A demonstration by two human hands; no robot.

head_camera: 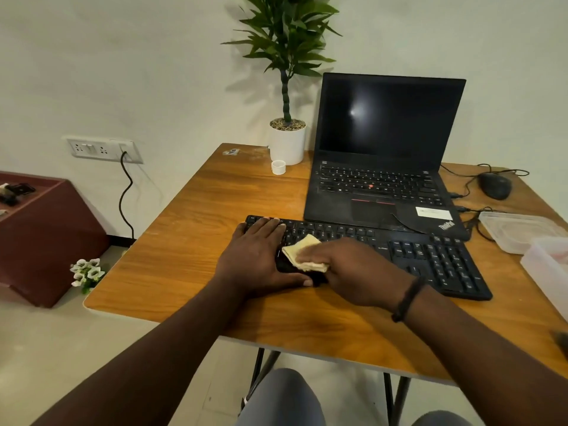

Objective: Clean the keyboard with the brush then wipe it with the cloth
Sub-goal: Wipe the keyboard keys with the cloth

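1. Table (190, 241): wooden top, carries everything in play. Seated person reaches over the near edge, so the work sits close and central.

2. Laptop (387, 142): open, screen dark, set just behind the keyboard and touching or nearly touching its far edge. Not the target, as I read it; the task's thing is the separate keyboard in front.

3. Keyboard (430, 259): black, full-size, lying flat and slightly skewed across the table's middle, left end under the hands. Placed nearest the person, likely for easy reach along its whole length.

4. Potted plant (287, 142): white pot at the far edge, left of the laptop, well apart from the work. A small white cap-like item sits just in front of it.

5. Plastic containers (519, 229): clear, at the right edge, beside the keyboard's number-pad end.

6. Left hand (261, 253): fingers straight and flat, pressing down on the keyboard's left end, thumb along the near edge. Holds nothing; judged to be steadying the board so it does not slide.

7. Right hand (359, 265): fingers curled over the cloth, pinning it to the keys just right of the left hand. Wristband on that wrist.

8. Mouse (495, 186): far right, cable trailing, untouched.

9. Cloth (304, 253): pale yellow, folded into a pad, a corner sticking out leftward from under the right hand. Folding probably gives a firmer wiping face.

10. Brush: a dark blur at the right frame edge might be it; cannot tell. Judged stage: wiping, starting from the left end.
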